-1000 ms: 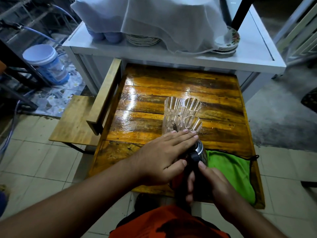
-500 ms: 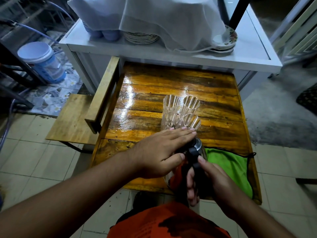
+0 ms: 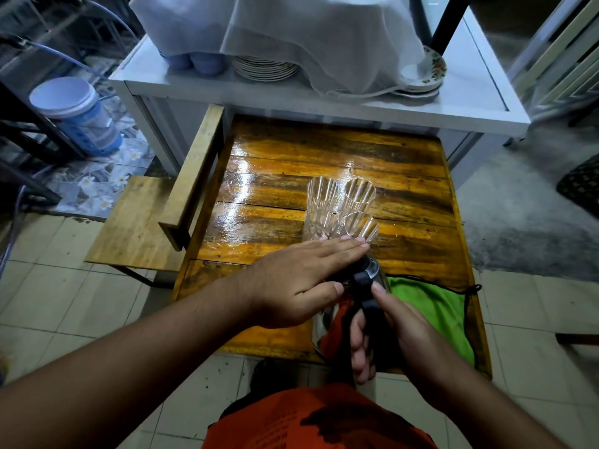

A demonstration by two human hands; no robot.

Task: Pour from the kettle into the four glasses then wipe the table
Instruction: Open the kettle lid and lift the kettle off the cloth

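Observation:
Several clear ribbed glasses (image 3: 342, 207) stand bunched together mid-table on the glossy wooden table (image 3: 275, 163). A steel kettle (image 3: 324, 322) with a black handle sits at the near edge. My right hand (image 3: 389, 332) is wrapped around the kettle's black handle. My left hand (image 3: 304, 280) lies flat with fingers straight over the kettle's lid, fingertips close to the nearest glass. A green cloth (image 3: 434, 312) lies to the right of the kettle. The lid and spout are mostly hidden by my hands.
A white cabinet (image 3: 324, 102) behind the table carries stacked plates (image 3: 265, 68) under a white cloth (image 3: 275, 30). A wooden chair (image 3: 142, 222) stands against the table's left side. A blue and white container (image 3: 77, 118) stands on the floor at far left.
Both hands keep their hold on the kettle, and it seems to have shifted slightly toward the glasses. The glasses and cloth have not moved.

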